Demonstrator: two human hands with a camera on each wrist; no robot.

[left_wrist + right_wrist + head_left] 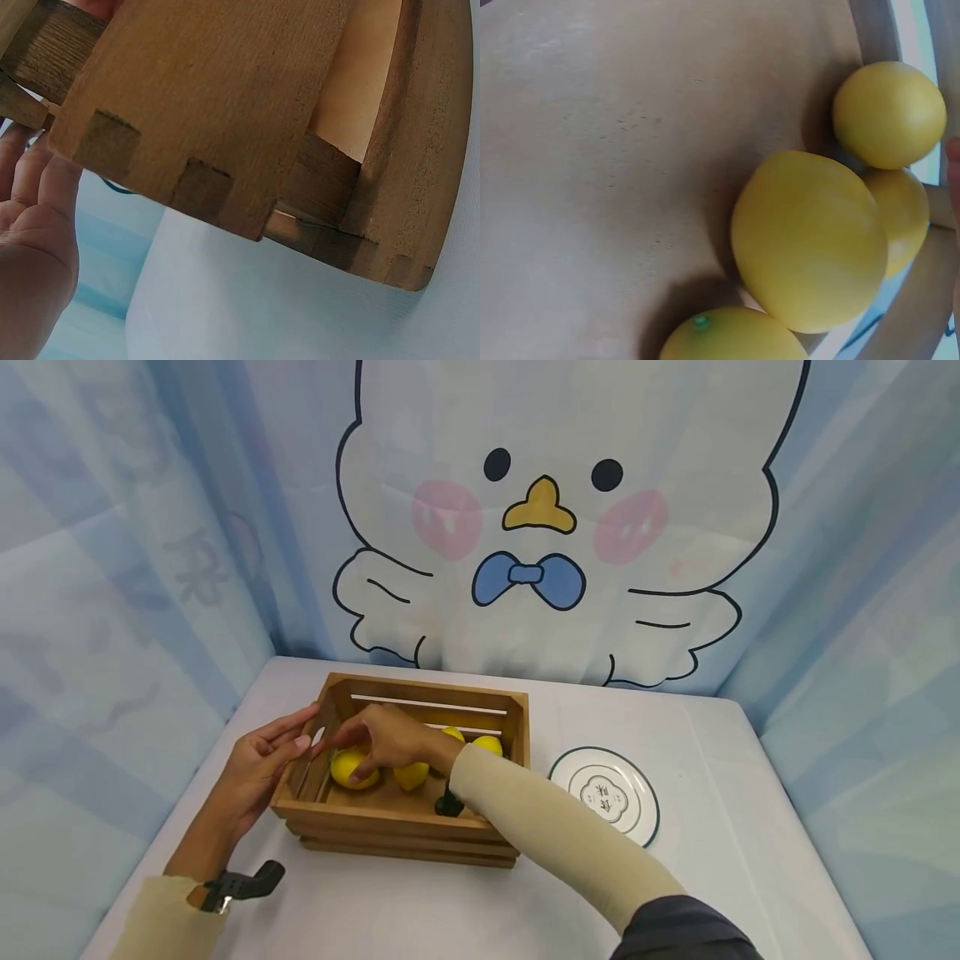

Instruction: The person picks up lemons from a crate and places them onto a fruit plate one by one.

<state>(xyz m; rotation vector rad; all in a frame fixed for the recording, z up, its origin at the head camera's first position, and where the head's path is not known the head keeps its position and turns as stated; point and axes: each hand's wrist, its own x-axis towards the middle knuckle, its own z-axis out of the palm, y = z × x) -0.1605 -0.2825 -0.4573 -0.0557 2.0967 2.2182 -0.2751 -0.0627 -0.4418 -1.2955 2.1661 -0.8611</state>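
A slatted wooden crate (397, 839) stands on the white table with several yellow lemons (347, 770) inside. My left hand (258, 768) is at the crate's left end, its fingers extended along the outside of the end wall, which fills much of the left wrist view. Over the left side of the crate, my right hand (393, 739) reaches in with fingers stretched toward that wall. Its thumb overlaps the leftmost lemon in the head view. In the right wrist view, lemons (810, 240) cluster on the crate floor, and only a sliver of finger (954, 161) shows.
To the crate's right lies a white plate (573, 768) with a dark rim and a printed centre. Patterned curtains (847, 635) enclose the table (720, 793) at the back and sides. A black wrist camera mount (251, 882) sticks out from the left wrist.
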